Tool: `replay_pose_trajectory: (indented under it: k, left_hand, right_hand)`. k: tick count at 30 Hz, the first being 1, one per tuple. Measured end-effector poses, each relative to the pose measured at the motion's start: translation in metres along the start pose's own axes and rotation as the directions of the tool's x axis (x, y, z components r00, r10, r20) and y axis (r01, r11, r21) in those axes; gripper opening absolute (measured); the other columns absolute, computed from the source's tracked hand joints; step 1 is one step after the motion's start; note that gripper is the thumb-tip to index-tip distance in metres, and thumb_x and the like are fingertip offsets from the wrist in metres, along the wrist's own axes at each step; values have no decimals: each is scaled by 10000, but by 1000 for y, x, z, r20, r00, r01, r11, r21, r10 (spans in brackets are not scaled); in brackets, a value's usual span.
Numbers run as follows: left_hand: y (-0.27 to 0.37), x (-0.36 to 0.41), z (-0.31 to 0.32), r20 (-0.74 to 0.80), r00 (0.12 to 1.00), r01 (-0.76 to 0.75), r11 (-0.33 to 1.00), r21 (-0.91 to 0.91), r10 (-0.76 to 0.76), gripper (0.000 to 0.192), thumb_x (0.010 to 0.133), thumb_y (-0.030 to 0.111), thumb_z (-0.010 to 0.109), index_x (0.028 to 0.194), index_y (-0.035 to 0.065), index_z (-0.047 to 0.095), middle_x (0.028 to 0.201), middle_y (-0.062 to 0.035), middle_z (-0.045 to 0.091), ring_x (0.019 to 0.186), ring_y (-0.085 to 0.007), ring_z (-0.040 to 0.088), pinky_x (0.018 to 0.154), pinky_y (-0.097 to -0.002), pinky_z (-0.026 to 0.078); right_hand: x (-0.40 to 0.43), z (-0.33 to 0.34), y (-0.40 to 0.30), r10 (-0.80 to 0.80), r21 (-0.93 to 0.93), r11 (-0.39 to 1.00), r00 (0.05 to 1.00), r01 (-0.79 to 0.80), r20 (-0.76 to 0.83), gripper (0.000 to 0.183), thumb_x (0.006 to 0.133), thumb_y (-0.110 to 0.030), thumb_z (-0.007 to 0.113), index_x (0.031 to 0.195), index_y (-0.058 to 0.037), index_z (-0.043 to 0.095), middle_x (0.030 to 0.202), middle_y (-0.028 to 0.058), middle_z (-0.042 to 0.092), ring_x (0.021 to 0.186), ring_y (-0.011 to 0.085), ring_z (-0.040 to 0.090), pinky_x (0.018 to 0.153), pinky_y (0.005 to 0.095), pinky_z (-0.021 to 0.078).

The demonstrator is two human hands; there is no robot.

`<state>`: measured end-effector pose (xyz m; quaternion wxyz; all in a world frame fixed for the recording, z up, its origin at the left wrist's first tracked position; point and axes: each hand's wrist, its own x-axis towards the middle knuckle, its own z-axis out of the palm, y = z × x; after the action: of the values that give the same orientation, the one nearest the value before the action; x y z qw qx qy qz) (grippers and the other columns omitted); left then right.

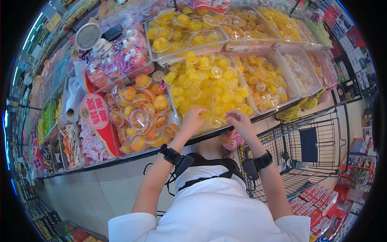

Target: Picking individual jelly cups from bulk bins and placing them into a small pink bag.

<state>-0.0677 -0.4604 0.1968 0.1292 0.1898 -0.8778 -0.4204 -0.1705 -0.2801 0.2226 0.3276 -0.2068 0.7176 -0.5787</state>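
A clear plastic bin (173,101) in front of me is heaped with yellow jelly cups (213,80). My left hand (193,120) hovers at the bin's near left part, fingers loosely curled and apart, with no cup visible in them. At the near right part is my right hand (239,120), its fingers bent and spread close to a few cups. Whether either hand's fingertips touch a cup cannot be made out. Between the two hands lies a jelly cup (215,122) with a round clear lid. Black devices are strapped to both wrists.
Left of the bin, orange fruit jelly cups (140,118) adjoin a red sign (102,127) and a plastic bag roll (72,99). More yellow cups (258,75) fill the bin to the right. A wire shopping cart (320,145) stands at my right, holding a bottle (294,164).
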Motion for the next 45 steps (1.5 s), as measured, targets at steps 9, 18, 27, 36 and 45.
replay_pose_trajectory:
  k: [9, 18, 27, 36, 45]
  left_hand:
    - [6, 5, -5, 223, 975, -24, 983, 182, -18, 403, 630, 259, 642, 972, 59, 566, 835, -174, 586, 804, -311, 554, 685, -362, 439]
    - [38, 15, -29, 495, 864, 349, 818, -457, -92, 325, 777, 186, 472, 1057, 28, 520, 678, -34, 543, 595, -76, 518, 513, -200, 390]
    - [106, 15, 64, 691, 709, 307, 819, -486, 144, 257, 820, 216, 463, 980, 19, 507, 712, -33, 546, 595, -71, 511, 524, -193, 395]
    - [137, -33, 201, 955, 136, 144, 949, -282, 263, 375, 806, 191, 505, 1108, -23, 441, 737, -32, 552, 654, -73, 517, 564, -208, 420]
    - [162, -39, 226, 985, 11, -23, 985, -173, 173, 443, 766, 220, 533, 1116, -34, 434, 880, -134, 582, 729, -169, 573, 649, -263, 451]
  right_hand:
    - [26, 38, 21, 142, 70, 986, 983, -151, 117, 294, 750, -51, 509, 1018, 67, 491, 905, 122, 561, 773, 152, 566, 668, 246, 474]
    - [-6, 32, -14, 119, 323, 934, 985, -153, 123, 418, 763, -94, 568, 1134, 8, 405, 929, 117, 538, 823, 167, 549, 711, 252, 464]
    - [-93, -51, -6, 181, 634, 772, 972, -46, -150, 223, 772, -52, 551, 965, -23, 443, 848, 60, 533, 779, 137, 551, 699, 246, 475]
    - [-212, -93, 95, 516, 662, 748, 675, -54, -528, 125, 782, -80, 546, 888, -55, 484, 829, 54, 541, 778, 139, 555, 657, 278, 498]
    - [-239, -93, 100, 666, 727, 679, 500, -99, -554, 187, 768, -74, 486, 954, -48, 482, 758, 28, 521, 681, 110, 533, 625, 251, 483]
